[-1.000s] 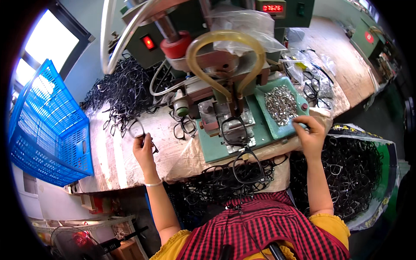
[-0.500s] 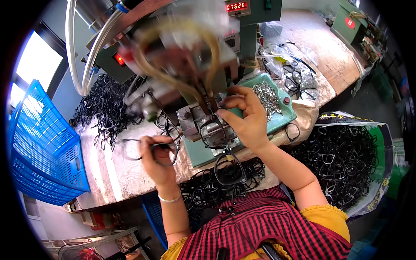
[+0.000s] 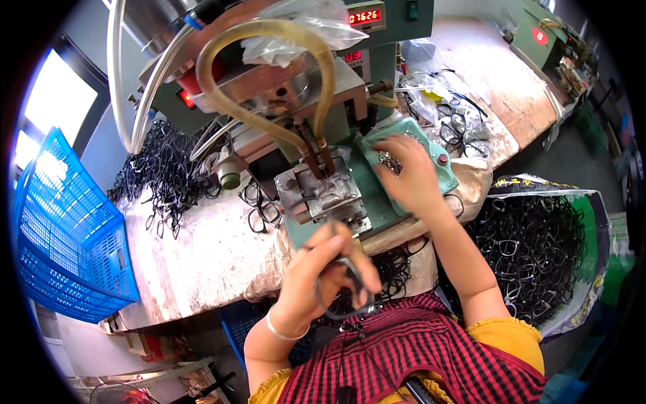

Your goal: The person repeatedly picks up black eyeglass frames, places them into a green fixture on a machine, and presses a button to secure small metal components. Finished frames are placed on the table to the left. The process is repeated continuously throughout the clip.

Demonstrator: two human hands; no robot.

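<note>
My left hand (image 3: pixel 311 275), slightly blurred, is closed around a black eyeglass frame (image 3: pixel 340 314), held just in front of the machine. One rim hangs below my fingers; the rest is partly hidden by the hand. My right hand (image 3: pixel 412 176) reaches over the green tray (image 3: pixel 441 176) of small shiny metal parts (image 3: pixel 388 161). Its fingertips are smeared by motion, so whether they pinch a part cannot be told. Between the hands lies the machine's metal fixture (image 3: pixel 330 192), with no frame visible on it, under two dark prongs (image 3: pixel 317 161).
A bent yellowish tube (image 3: pixel 208 67) arches over the machine. Black frames (image 3: pixel 158 168) are heaped at left beside a blue basket (image 3: pixel 74 236). A large sack (image 3: pixel 531 249) of frames stands at right. Bagged frames (image 3: pixel 457 121) lie behind the tray.
My left hand has come right and nearer my body with an eyeglass frame. My right hand has moved from the fixture to the tray. The frame at the fixture is gone from there.
</note>
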